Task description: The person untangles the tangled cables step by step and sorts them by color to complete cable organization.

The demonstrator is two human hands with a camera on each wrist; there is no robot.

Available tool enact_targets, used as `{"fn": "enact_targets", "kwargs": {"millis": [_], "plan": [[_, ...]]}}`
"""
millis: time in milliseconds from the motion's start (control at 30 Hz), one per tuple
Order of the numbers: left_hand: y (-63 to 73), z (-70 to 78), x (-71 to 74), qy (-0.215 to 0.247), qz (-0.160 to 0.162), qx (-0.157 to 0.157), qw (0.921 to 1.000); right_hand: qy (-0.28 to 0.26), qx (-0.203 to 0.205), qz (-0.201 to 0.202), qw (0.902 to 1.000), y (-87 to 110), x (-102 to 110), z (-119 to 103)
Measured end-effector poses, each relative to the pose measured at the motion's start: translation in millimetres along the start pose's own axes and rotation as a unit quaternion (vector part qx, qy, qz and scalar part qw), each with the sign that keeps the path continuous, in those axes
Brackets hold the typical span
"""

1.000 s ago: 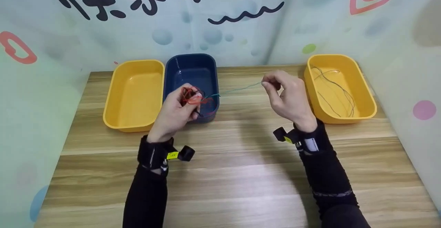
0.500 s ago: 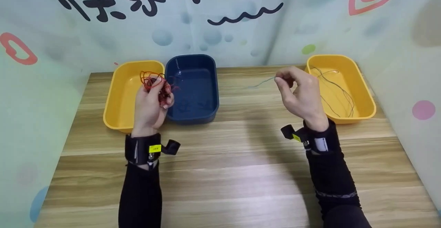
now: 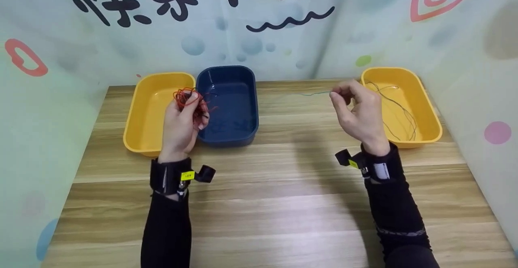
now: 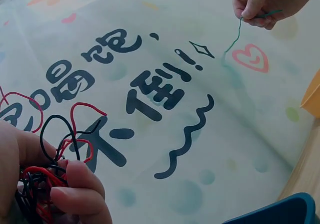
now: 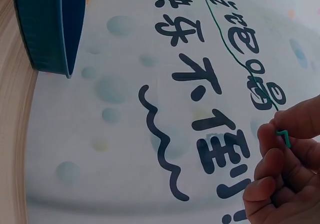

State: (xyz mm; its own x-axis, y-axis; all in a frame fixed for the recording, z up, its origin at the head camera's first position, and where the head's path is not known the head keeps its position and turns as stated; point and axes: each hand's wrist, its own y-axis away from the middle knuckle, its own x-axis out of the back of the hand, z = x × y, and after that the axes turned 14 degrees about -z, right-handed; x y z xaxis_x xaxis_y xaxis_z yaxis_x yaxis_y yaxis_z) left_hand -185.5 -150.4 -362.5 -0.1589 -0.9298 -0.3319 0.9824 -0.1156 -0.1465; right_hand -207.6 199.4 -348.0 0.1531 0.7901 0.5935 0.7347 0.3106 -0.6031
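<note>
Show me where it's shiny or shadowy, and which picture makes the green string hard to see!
Head view: whitish glare on the table between the forearms, a soft shadow to the left of the right arm, and the green string very faint toward its left end; right wrist view: dimmer, but the string shows clearly against the pale backdrop.

Head camera: above the six o'clock side of the brown wood-grain table (image 3: 259, 219), facing forward and down; set back enough to frame both black-sleeved forearms (image 3: 166, 227). Left-wrist camera: close to the bare left hand (image 4: 75, 189), which sits between seven and eight o'clock. Right-wrist camera: close to the bare right hand (image 5: 287, 169), at four o'clock. Both wrist views face the pale printed cloth backdrop (image 4: 130, 189) and share the navy-blue rounded tub (image 5: 45, 33).
</note>
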Motion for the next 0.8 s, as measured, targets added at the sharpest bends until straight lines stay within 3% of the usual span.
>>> {"fn": "enact_targets", "kwargs": {"millis": [233,467,633,800], "plan": [[1.0,-0.3,-3.6,-0.027,0.002,0.011,0.9996,-0.016,-0.024,0.018,0.9994,11.4,13,12],[0.4,-0.9,-5.4,-0.048,-0.011,0.019,0.9986,0.002,-0.060,0.067,0.9960,28.3,44,38],[0.7,-1.8,-5.8,-0.082,-0.021,0.009,0.9963,0.011,-0.122,0.096,0.9878,42.9,71,61],[2.3,-3.2,-5.5,-0.106,-0.030,0.004,0.9939,0.039,-0.201,0.127,0.9704,54.1,94,84]]}}
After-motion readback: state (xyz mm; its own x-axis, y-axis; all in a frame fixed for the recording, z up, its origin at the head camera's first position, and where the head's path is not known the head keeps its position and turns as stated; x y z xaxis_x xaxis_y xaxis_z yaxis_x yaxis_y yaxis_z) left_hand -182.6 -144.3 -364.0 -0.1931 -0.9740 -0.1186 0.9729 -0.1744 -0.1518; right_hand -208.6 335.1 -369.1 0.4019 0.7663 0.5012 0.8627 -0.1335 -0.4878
